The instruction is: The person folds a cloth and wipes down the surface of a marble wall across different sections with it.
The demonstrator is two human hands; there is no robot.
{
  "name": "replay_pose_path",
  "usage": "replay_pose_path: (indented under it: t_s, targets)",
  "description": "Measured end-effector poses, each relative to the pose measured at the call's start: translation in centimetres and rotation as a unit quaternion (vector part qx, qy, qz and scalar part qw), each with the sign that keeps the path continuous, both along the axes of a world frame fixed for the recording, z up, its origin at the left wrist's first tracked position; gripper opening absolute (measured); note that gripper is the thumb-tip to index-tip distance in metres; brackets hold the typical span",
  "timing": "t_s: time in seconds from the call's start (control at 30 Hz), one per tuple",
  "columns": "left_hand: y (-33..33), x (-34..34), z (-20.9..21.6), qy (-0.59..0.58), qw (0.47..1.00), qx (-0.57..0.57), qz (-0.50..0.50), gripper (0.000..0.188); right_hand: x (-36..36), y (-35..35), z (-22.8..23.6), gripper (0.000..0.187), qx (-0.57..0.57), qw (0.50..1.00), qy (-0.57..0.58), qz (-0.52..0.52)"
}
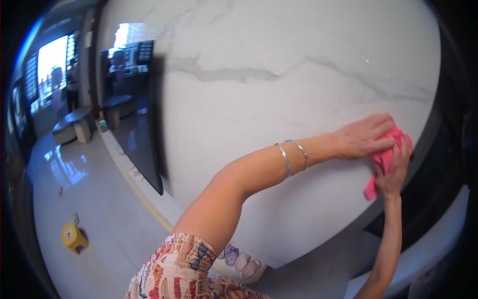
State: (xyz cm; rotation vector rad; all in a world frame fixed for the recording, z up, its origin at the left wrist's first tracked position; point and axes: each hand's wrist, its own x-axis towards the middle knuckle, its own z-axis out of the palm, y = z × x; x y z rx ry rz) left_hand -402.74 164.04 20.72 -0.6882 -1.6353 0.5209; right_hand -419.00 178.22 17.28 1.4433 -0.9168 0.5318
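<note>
A bright pink cloth (384,158) is bunched against the white, grey-veined marble panel (239,114), close to its right edge. My left hand (362,136) reaches across from the left, its fingers curled over the upper part of the cloth. Two silver bangles circle that forearm. From below, my right hand (394,168) grips the cloth's right side with bent fingers. A loose end of the cloth hangs down to the left of my right hand. Part of the cloth is hidden under my fingers.
A dark television screen (130,119) stands out from the panel at left. Below runs a pale ledge (133,172). Several slippers (243,263) sit near the panel's foot. A small yellow stool (74,239) stands on the shiny grey floor (107,224). Dark recesses lie beyond the right edge.
</note>
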Motion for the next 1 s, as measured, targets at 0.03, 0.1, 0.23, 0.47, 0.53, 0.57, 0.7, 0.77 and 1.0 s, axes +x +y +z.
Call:
replay_pose_path:
  t_s: [0.03, 0.1, 0.23, 0.47, 0.53, 0.57, 0.7, 0.77, 1.0]
  targets:
    - [-0.5, 0.3, 0.2, -0.015, 1.000, -0.027, 0.003, 0.035, 0.4, -0.1, -0.3, 0.071, -0.002, 1.000, -0.011, -0.012]
    - [-1.6, 0.9, 1.5, 0.004, 0.999, -0.045, 0.020, 0.033, 1.8, -1.3, 0.0, 0.068, -0.012, 1.000, -0.016, -0.015]
    - [-4.1, 2.7, 4.0, -0.008, 0.998, -0.028, 0.049, 0.031, 4.6, -4.9, 2.2, 0.066, -0.101, 0.994, -0.019, -0.035]
    - [-12.5, 11.6, 7.7, 0.057, 0.986, 0.074, 0.136, 0.048, 12.2, -14.6, 9.3, 0.063, -0.084, 0.996, -0.001, -0.028]
    - [-15.4, 15.0, 7.7, 0.082, 0.975, 0.112, 0.171, 0.055, 15.6, -18.0, 10.9, 0.064, -0.067, 0.998, -0.014, -0.006]
    - [-16.5, 16.8, 7.3, 0.082, 0.971, 0.143, 0.171, 0.058, 17.1, -19.6, 11.4, 0.067, -0.045, 0.999, -0.003, 0.008]
    - [-22.9, 23.5, 5.1, 0.177, 0.934, 0.222, 0.216, 0.069, 24.4, -27.1, 12.6, 0.074, -0.003, 0.996, 0.047, 0.071]
    - [-25.2, 26.1, 3.5, 0.200, 0.920, 0.257, 0.218, 0.071, 27.9, -29.6, 12.9, 0.066, 0.021, 0.995, 0.066, 0.073]
    - [-30.0, 31.0, -3.1, 0.266, 0.882, 0.330, 0.207, 0.070, 36.0, -35.3, 11.5, 0.057, 0.110, 0.982, 0.115, 0.106]
